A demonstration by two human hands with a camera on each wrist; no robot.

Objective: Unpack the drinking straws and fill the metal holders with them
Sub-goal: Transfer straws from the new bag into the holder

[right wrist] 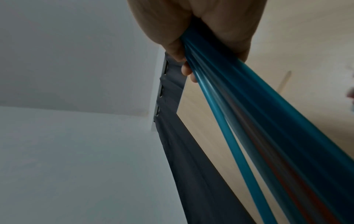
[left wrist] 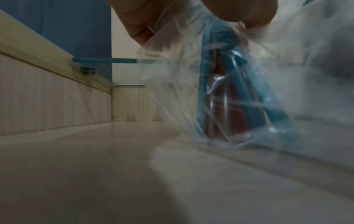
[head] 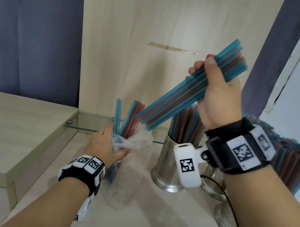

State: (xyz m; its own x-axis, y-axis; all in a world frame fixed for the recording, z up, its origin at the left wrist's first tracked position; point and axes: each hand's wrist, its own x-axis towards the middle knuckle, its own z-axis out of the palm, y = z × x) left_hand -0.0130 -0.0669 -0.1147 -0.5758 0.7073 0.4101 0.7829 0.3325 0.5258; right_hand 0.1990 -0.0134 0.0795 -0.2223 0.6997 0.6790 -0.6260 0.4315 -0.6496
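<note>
Head view: left hand (head: 107, 147) grips the clear plastic bag (head: 132, 167) of straws on the surface (head: 147, 221); right of the bag, right hand (head: 218, 96) clutches a raised bundle of straws (head: 188, 88) above the straw-filled metal holder (head: 168, 165).

Even soft daylight in head view, wrist views dim, motion-blurred, edges bent

Head cam sits high, looking fwd and down over both forearms at the shelf top, wood back panel (head: 138, 33) at 12 o'clock. Left wrist cam is way low, nearly on the surface, facing the plastic bag (left wrist: 220, 91) super close at 2 o'clock. Right wrist cam is raised, tilted up along the straw bundle (right wrist: 268, 121). Head view shares bag (head: 135, 150) and bundle (head: 188, 92) w/ them.
</note>
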